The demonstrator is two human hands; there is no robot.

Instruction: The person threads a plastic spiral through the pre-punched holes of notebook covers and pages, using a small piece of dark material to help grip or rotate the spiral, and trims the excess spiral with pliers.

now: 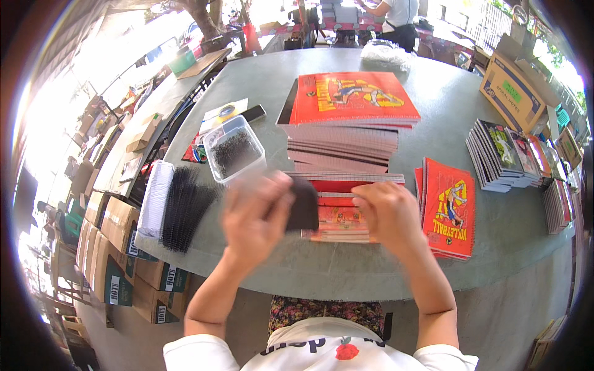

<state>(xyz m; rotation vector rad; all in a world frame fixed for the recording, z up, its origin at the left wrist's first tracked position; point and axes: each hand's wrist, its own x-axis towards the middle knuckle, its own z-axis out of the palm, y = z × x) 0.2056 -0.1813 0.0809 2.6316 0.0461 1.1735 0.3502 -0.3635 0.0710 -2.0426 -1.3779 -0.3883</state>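
My left hand [257, 216] is blurred by motion and grips a black spiral binding coil [303, 203] just in front of me. My right hand [387, 213] rests flat on a small pile of red-covered notebooks [337, 222] on the grey table [322, 272]. Behind that pile rises a tall stack of unbound notebooks with a red cover on top [346, 117]. A clear plastic tub of small black pieces [234, 150] stands left of the pile. A bundle of black spiral coils [185, 207] lies further left, beside white ones [154, 198].
Finished red spiral notebooks [450, 207] lie to my right, rows of dark-covered notebooks [501, 154] beyond them, and an open cardboard box [513, 93] at the far right. A phone [252, 113] lies at the back left. Cartons [117, 247] stand under the table's left edge. A person [396, 15] works far behind.
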